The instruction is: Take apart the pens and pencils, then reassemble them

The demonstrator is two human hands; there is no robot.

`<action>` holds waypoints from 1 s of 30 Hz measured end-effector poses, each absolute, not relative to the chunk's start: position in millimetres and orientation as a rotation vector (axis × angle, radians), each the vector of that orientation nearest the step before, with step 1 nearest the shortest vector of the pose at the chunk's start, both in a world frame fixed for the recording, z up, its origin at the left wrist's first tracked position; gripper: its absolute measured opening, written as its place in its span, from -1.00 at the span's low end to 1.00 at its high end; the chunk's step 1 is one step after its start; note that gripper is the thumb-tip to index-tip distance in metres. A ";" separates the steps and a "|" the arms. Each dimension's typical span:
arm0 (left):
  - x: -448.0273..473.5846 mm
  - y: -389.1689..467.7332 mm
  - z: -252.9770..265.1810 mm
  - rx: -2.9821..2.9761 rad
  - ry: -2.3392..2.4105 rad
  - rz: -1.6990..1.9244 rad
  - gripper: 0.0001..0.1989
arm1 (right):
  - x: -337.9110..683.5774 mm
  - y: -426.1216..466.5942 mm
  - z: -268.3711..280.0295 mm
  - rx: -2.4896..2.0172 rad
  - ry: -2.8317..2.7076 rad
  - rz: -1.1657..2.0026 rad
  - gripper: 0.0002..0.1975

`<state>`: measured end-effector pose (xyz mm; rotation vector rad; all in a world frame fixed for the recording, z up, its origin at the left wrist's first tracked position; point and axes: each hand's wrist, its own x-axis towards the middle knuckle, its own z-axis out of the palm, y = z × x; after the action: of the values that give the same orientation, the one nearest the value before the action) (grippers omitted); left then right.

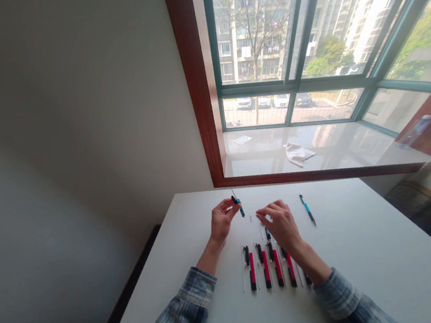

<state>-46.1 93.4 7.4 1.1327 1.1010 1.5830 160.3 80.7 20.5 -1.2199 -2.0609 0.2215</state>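
Observation:
My left hand [221, 219] pinches the parts of a teal and black pen [241, 210] above the white table [188, 230], and a thin rod sticks up past the fingers. To its right, my right hand [279, 220] hovers with thumb and fingertips drawn together; whether they hold something small I cannot make out. Between the hands lies a tiny pale piece [250, 218]. Under the right hand, a dark and teal pen part [267, 233] is partly hidden. Nearer me, several red and black pen barrels [252, 272] lie in a row with black pen parts [246, 255] and thin white refills [242, 278].
A whole teal and black pen [306, 209] lies farther right on the table. Behind the table, the windowsill [262, 156] carries a crumpled white cloth [298, 154], a paper [242, 139] and a clear bottle [414, 132]. A wall [86, 143] rises at left; a curtain [426, 173] hangs right.

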 end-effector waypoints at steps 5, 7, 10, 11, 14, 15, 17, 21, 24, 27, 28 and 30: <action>-51.0 97.0 -1.2 1.172 1.185 1.591 -0.71 | 146.7 85.3 30.1 -1.398 -2.266 0.092 -0.81; -52.9 97.7 -3.2 1.175 1.205 1.595 -0.70 | 139.8 88.3 33.1 -1.451 -2.326 0.071 -0.79; -54.8 98.1 -3.5 1.182 1.225 1.602 -0.69 | 130.7 91.4 34.9 -1.526 -2.385 0.047 -0.77; -55.0 98.0 -2.9 1.181 1.232 1.603 -0.69 | 128.1 91.9 34.7 -1.547 -2.393 0.042 -0.76; -54.1 96.9 0.1 1.177 1.246 1.608 -0.68 | 121.0 93.2 31.6 -1.578 -2.386 0.041 -0.75; -53.5 96.4 1.2 1.180 1.248 1.609 -0.68 | 118.7 93.7 30.0 -1.572 -2.383 0.045 -0.77; -52.3 95.4 3.2 1.192 1.247 1.614 -0.68 | 114.1 94.5 26.6 -1.543 -2.389 0.053 -0.82; -52.3 94.6 5.0 1.205 1.245 1.629 -0.68 | 110.3 93.4 24.9 -1.460 -2.423 0.068 -0.79; -53.8 94.4 4.6 1.236 1.285 1.613 -0.67 | 122.0 92.0 30.8 -1.387 -2.415 0.085 -0.79; -54.1 92.8 3.9 1.322 1.365 1.565 -0.70 | 149.4 97.0 36.6 -1.257 -2.216 0.251 -0.83; -53.6 91.7 3.8 1.356 1.383 1.542 -0.72 | 160.6 100.7 36.7 -1.228 -2.136 0.334 -0.85; -51.6 88.9 4.1 1.412 1.426 1.505 -0.76 | 183.3 110.5 32.4 -1.209 -1.988 0.510 -0.83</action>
<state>-51.6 88.9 4.1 1.4124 1.4259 1.5046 183.3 110.5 32.4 -1.2087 -1.9883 0.5097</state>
